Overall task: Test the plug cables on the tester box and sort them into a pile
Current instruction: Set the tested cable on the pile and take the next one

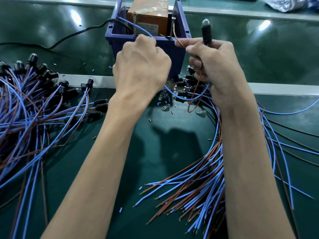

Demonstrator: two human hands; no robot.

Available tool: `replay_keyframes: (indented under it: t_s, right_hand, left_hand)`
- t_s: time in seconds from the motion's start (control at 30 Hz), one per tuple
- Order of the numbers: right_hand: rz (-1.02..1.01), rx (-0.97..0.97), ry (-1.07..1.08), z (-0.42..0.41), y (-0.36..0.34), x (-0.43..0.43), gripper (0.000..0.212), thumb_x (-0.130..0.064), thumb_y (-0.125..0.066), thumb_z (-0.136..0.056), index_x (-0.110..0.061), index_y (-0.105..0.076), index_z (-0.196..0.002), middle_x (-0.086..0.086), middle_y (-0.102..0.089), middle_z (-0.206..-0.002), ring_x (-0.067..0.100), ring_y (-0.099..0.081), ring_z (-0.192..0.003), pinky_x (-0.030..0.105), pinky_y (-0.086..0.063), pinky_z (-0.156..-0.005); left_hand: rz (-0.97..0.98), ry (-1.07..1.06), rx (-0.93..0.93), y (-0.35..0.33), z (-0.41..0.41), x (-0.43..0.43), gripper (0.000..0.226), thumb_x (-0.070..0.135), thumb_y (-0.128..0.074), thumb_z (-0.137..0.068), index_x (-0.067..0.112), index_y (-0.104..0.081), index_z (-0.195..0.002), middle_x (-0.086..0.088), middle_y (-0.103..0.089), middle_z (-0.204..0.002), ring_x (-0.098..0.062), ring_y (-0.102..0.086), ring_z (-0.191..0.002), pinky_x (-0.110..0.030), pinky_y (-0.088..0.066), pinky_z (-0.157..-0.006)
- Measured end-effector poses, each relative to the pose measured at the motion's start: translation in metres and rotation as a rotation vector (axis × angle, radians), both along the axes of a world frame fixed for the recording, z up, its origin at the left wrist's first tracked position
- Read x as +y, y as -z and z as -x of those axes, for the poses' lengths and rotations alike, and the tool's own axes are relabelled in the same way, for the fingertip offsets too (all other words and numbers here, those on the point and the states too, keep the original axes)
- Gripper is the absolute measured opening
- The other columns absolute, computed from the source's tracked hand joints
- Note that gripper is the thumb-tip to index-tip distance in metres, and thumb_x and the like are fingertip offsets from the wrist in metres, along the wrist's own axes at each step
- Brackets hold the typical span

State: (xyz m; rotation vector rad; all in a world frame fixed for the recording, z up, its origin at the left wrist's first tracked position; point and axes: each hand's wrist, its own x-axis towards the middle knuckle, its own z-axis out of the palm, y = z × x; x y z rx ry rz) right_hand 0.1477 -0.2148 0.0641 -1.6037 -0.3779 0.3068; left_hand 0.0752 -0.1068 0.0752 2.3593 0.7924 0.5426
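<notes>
Fingers [149, 41]: left hand [141, 66] pinches blue lead [136, 25]; right hand [215, 66] grips socket [206, 34], pinches brown lead [177, 39] at tester [172, 50]. Light, floppy leads, fragile bulb [205, 23]. I'd hold the socket.

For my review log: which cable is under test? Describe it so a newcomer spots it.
Start at the blue box at top centre. Just right of it, the right hand holds a black socket upright, bulb on top. It is the only one lifted; the other sockets lie piled on the table.
</notes>
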Motion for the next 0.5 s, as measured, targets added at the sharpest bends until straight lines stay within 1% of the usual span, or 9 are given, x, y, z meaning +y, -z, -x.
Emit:
replay_keyframes:
  t_s: [0.13,0.27,0.43,0.5]
  right_hand:
    - [0.001,-0.004,0.01,0.0012,-0.0017,0.0001,0.026,-0.005,-0.051,-0.09,-0.015,-0.075,-0.085,-0.014,-0.035,-0.044,0.003,-0.03,-0.041,0.013,-0.023,-0.041]
    - [0.003,-0.011,0.001,0.0016,-0.0027,-0.0009,0.026,-0.003,-0.051,-0.09,-0.013,-0.075,-0.087,-0.014,-0.034,-0.044,0.003,-0.029,-0.043,0.015,-0.022,-0.041]
    - [-0.002,-0.009,-0.004,0.0026,-0.0034,-0.0009,0.026,-0.002,-0.051,-0.09,-0.011,-0.075,-0.086,-0.011,-0.032,-0.045,0.004,-0.026,-0.043,0.016,-0.02,-0.042]
    - [-0.003,-0.012,-0.006,0.0031,-0.0036,-0.0011,0.026,-0.002,-0.051,-0.089,-0.011,-0.075,-0.086,-0.011,-0.031,-0.045,0.004,-0.025,-0.043,0.016,-0.02,-0.042]
  left_hand:
    - [-0.004,0.035,0.004,0.0001,-0.0006,-0.0023,0.015,0.018,-0.035,-0.081,0.012,-0.042,-0.069,-0.016,-0.07,-0.094,-0.04,-0.058,-0.096,-0.044,-0.05,-0.085]
    - [-0.015,0.055,0.009,0.0003,-0.0007,-0.0043,0.017,0.019,-0.034,-0.083,0.012,-0.046,-0.073,-0.014,-0.07,-0.095,-0.039,-0.058,-0.096,-0.043,-0.05,-0.084]
    - [0.0,0.072,0.021,0.0,0.0001,-0.0059,0.02,0.02,-0.035,-0.082,0.013,-0.044,-0.066,-0.013,-0.07,-0.091,-0.038,-0.059,-0.094,-0.043,-0.05,-0.084]
    - [-0.001,0.083,0.018,-0.0002,0.0008,-0.0061,0.02,0.02,-0.035,-0.082,0.012,-0.048,-0.069,-0.013,-0.069,-0.09,-0.037,-0.059,-0.093,-0.043,-0.05,-0.084]
